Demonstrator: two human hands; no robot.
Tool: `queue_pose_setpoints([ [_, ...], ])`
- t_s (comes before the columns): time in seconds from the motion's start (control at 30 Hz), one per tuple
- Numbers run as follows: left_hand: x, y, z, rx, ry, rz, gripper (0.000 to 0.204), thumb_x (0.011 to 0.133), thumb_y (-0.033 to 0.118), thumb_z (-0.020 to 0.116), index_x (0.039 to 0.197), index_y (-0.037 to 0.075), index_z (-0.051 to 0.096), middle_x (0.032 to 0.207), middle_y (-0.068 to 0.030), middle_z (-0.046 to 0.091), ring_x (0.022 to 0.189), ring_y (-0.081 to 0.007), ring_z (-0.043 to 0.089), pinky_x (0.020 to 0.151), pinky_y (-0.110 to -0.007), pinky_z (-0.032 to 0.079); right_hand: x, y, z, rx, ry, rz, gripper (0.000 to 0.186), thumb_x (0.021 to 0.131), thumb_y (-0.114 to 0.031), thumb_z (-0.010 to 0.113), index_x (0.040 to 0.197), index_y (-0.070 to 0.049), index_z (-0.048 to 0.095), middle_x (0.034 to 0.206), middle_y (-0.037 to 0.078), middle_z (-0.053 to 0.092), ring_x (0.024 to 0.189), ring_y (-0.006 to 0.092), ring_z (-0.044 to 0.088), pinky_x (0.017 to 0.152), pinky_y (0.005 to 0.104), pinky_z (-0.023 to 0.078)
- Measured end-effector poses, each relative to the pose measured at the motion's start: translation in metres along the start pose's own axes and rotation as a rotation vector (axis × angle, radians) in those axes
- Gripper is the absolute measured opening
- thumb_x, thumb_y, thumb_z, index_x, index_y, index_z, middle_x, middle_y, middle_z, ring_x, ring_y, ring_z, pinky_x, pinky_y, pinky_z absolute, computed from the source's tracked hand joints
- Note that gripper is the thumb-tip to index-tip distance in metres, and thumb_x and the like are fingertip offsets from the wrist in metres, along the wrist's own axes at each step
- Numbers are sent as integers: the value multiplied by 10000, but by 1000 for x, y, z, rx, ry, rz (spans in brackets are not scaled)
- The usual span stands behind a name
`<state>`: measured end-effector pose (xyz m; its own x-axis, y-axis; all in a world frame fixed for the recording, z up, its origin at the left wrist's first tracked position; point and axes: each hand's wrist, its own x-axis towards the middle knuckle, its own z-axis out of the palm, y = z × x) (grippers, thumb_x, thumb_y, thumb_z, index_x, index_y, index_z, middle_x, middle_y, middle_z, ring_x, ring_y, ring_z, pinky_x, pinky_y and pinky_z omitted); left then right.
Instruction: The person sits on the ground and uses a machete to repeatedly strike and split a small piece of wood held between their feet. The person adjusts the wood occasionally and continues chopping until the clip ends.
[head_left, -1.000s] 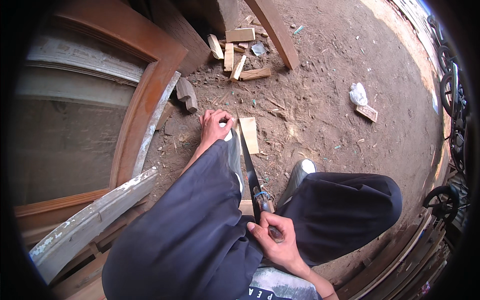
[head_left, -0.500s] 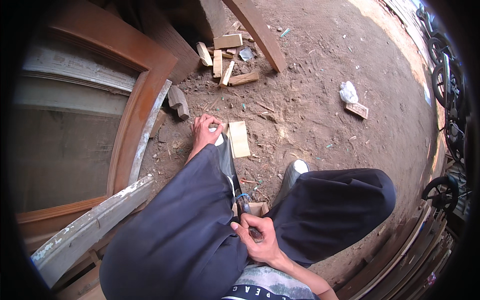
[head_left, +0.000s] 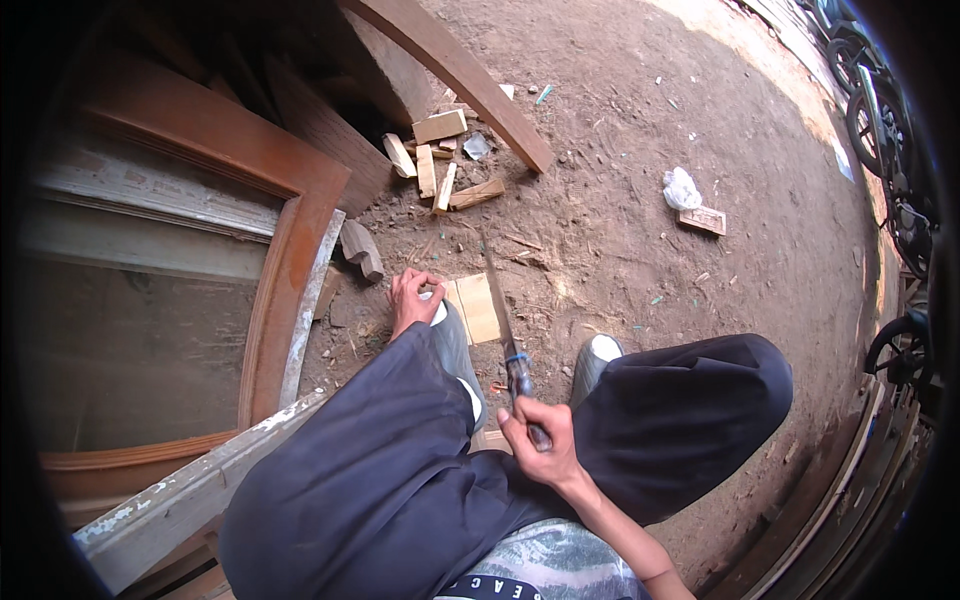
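Observation:
My right hand (head_left: 543, 440) is wrapped round the dark handle of a machete (head_left: 503, 310), which has a blue band where handle meets blade. Its long thin blade points away from me, along the right side of a pale wooden block (head_left: 480, 308) on the dirt. A line divides that wood into a narrow left strip and a wider piece. My left hand (head_left: 412, 297) is closed, its curled fingertips at the wood's upper left edge, beside the toe of my left shoe (head_left: 452, 335). The fingertips' undersides are hidden.
Several offcuts (head_left: 440, 127) lie beyond, near a slanting brown beam (head_left: 490, 95). A framed wooden panel (head_left: 270, 300) and a paint-flecked plank (head_left: 200, 470) stand at left. A white plastic bag (head_left: 681, 188) rests by a small board. Motorbikes (head_left: 880, 150) and stacked planks (head_left: 850, 500) line the right.
The machete has moved right and away from my left leg, its blade now beside the block's right edge. My left hand stays at the wood. The view has shifted slightly.

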<state>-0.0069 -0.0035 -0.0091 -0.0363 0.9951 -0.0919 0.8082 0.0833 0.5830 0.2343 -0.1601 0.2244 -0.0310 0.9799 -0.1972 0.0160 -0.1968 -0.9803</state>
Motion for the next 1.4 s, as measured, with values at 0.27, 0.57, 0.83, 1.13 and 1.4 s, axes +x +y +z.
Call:
queue_pose_setpoints([
  [0.27, 32, 40, 0, 162, -502, 505, 526, 752, 325, 810, 1259, 233, 706, 1346, -55, 614, 1361, -303, 468, 1172, -531, 305, -7, -53, -71, 68, 231, 51, 443, 948, -35, 682, 622, -80, 386, 499, -50, 401, 453, 23, 358, 436, 253, 236],
  [0.57, 101, 103, -16, 480, -1060, 713, 421, 770, 215, 790, 1184, 143, 762, 1123, -135, 751, 1088, -344, 701, 944, -434, 557, 0, -41, -81, 262, 237, 97, 434, 1000, -56, 664, 688, -103, 366, 538, -49, 451, 433, 7, 368, 398, 220, 251],
  [0.83, 71, -8, -70, 38, -633, 83, 413, 807, 357, 831, 1022, 15, 743, 955, -169, 763, 910, -274, 734, 814, -404, 558, 0, -35, -72, 261, 181, 167, 440, 982, -65, 685, 666, -95, 381, 530, -61, 434, 444, 6, 370, 407, 221, 249],
  [1.13, 52, -9, -84, 334, -588, 34, 566, 739, 420, 882, 1142, 57, 720, 885, -110, 761, 883, -330, 744, 800, -454, 565, -1, -26, -60, 101, 69, 229, 441, 952, -48, 709, 641, -68, 396, 567, -58, 419, 535, 14, 334, 475, 257, 234],
  [1.4, 54, -28, -71, 109, -506, 377, 574, 726, 436, 880, 1166, 110, 711, 1136, -119, 721, 1163, -326, 631, 996, -452, 500, -7, -36, -33, 84, -120, 297, 418, 957, -60, 711, 639, -45, 440, 549, -33, 445, 534, 25, 385, 481, 258, 292],
])
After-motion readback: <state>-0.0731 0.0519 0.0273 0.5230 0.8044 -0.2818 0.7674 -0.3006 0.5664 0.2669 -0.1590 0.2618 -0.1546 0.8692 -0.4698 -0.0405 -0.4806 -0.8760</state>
